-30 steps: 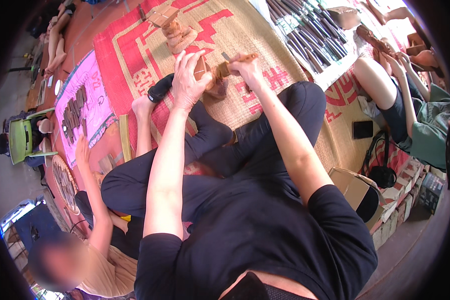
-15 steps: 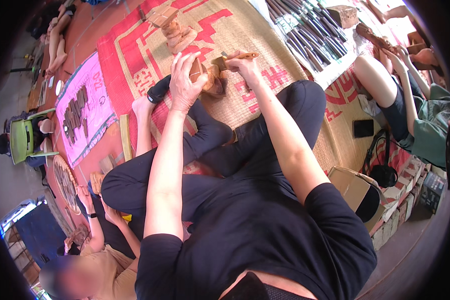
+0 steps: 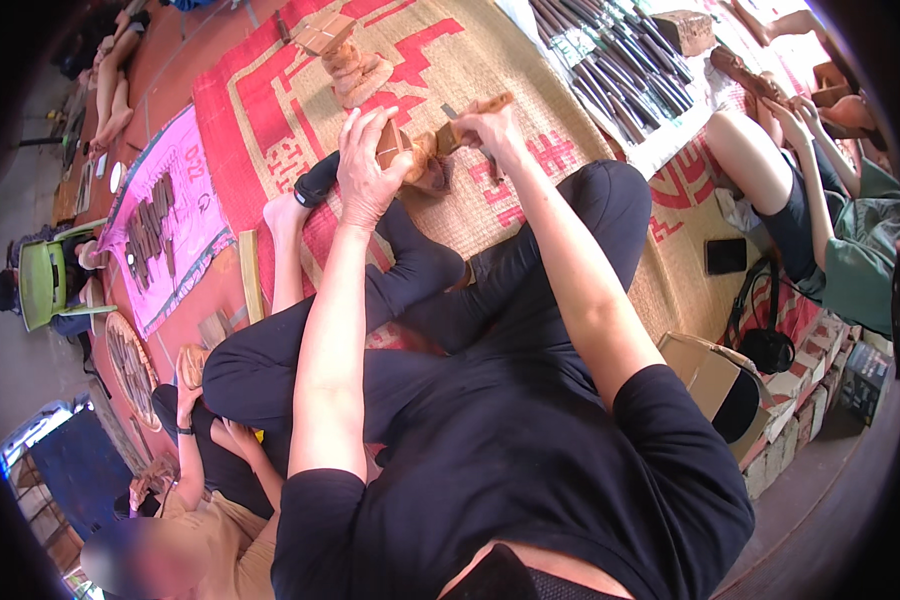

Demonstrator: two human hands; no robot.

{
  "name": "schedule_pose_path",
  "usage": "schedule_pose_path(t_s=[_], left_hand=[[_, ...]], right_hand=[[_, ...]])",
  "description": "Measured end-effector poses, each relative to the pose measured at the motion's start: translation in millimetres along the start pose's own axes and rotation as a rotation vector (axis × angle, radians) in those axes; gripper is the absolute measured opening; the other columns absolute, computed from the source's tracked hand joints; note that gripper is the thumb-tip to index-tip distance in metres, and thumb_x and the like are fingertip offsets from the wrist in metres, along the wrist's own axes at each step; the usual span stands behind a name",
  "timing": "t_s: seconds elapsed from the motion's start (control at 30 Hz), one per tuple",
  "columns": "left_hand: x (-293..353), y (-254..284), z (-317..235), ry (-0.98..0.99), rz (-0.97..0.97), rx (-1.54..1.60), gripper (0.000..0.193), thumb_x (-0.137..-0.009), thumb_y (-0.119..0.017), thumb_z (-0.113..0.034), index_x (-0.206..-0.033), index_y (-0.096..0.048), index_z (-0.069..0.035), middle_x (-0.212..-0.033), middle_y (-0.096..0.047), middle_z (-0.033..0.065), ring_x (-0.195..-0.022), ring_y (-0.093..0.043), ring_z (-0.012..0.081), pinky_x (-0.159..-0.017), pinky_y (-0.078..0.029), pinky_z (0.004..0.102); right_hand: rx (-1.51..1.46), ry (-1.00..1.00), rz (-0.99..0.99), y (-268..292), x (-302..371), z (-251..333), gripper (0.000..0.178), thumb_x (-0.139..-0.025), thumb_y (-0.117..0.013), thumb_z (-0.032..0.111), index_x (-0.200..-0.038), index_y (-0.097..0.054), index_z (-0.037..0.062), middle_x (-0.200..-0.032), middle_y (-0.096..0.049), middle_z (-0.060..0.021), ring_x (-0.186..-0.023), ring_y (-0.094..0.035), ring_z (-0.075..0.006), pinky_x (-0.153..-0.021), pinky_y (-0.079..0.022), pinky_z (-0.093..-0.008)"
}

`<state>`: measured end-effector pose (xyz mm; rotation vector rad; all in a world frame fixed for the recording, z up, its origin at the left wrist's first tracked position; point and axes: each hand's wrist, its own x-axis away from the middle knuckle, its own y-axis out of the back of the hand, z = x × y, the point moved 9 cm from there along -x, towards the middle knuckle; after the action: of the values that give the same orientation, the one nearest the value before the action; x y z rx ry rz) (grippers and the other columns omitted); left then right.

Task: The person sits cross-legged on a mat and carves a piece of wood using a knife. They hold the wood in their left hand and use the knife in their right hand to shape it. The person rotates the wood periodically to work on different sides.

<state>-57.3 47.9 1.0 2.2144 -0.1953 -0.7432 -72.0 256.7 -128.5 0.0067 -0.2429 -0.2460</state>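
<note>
Above my crossed legs, my left hand [image 3: 370, 165] grips a brown wooden carving [image 3: 428, 172] by its block-like base. The carving's rounded, darker end points to the right. My right hand [image 3: 490, 132] is closed around a flat brush [image 3: 494, 103] with a light wooden handle, its bristle end close beside the carving. Whether the bristles touch the wood I cannot tell. A second wooden carving [image 3: 358, 72] with a square base stands on the woven mat [image 3: 560, 205] beyond my left hand.
Rows of dark carving tools [image 3: 620, 80] lie at the far right. More tools rest on a pink cloth [image 3: 195, 165] at left. A phone [image 3: 726, 257] and a cardboard box [image 3: 698, 375] are on my right. People sit on both sides, one holding a carving [image 3: 745, 75].
My right hand has turned the brush, so its handle tilts up more steeply. My left hand and the carving have hardly moved. The person at lower left has shifted their arms.
</note>
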Motion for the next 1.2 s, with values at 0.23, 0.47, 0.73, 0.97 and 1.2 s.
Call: schedule_pose_path(t_s=[0.23,0.47,0.73,0.97,1.2], left_hand=[[5.1,-2.4,8.5,0.022,0.013,-0.018,0.058,-0.069,-0.069,-0.020,-0.125,-0.058,-0.012,-0.124,-0.057,0.0126,-0.130,-0.042,0.0365,-0.113,-0.033,0.0446],[3.9,-2.6,10.3,0.015,0.002,-0.004,0.057,-0.069,-0.068,-0.020,-0.125,-0.058,-0.013,-0.124,-0.057,0.0129,-0.130,-0.042,0.0365,-0.113,-0.032,0.0445],[3.5,-2.4,8.6,0.019,0.006,-0.016,0.058,-0.069,-0.068,-0.021,-0.126,-0.058,-0.013,-0.124,-0.057,0.0124,-0.131,-0.041,0.0368,-0.113,-0.032,0.0447],[9.9,-2.5,9.6,0.022,0.011,-0.011,0.058,-0.070,-0.069,-0.021,-0.127,-0.058,-0.013,-0.125,-0.057,0.0128,-0.132,-0.041,0.0370,-0.113,-0.032,0.0452],[11.8,-0.2,9.7,0.028,0.011,-0.014,0.059,-0.070,-0.069,-0.020,-0.127,-0.057,-0.013,-0.124,-0.057,0.0128,-0.131,-0.041,0.0372,-0.113,-0.031,0.0453]], right_hand=[[0.060,-0.199,0.137,3.8,46.8,-22.4,0.012,-0.075,-0.070,0.012,-0.075,-0.063,0.0012,-0.059,-0.061,-0.0035,-0.047,-0.058,-0.0103,-0.043,-0.045,-0.0229],[-0.191,-0.052,0.013,-7.0,47.0,2.7,0.011,-0.068,-0.070,0.011,-0.069,-0.063,0.0025,-0.064,-0.063,-0.0037,-0.054,-0.058,-0.0114,-0.050,-0.046,-0.0250],[-0.081,0.027,0.018,8.4,64.2,13.3,0.013,-0.077,-0.069,0.013,-0.081,-0.064,0.0020,-0.066,-0.062,-0.0029,-0.053,-0.056,-0.0087,-0.048,-0.043,-0.0222],[-0.018,-0.003,0.195,-7.1,62.4,-11.7,0.015,-0.072,-0.072,0.012,-0.079,-0.066,0.0008,-0.064,-0.062,-0.0020,-0.057,-0.057,-0.0095,-0.053,-0.047,-0.0244],[-0.164,0.062,0.020,-5.0,75.3,17.6,0.016,-0.070,-0.072,0.014,-0.080,-0.067,0.0032,-0.063,-0.060,-0.0003,-0.058,-0.056,-0.0073,-0.054,-0.044,-0.0224]])
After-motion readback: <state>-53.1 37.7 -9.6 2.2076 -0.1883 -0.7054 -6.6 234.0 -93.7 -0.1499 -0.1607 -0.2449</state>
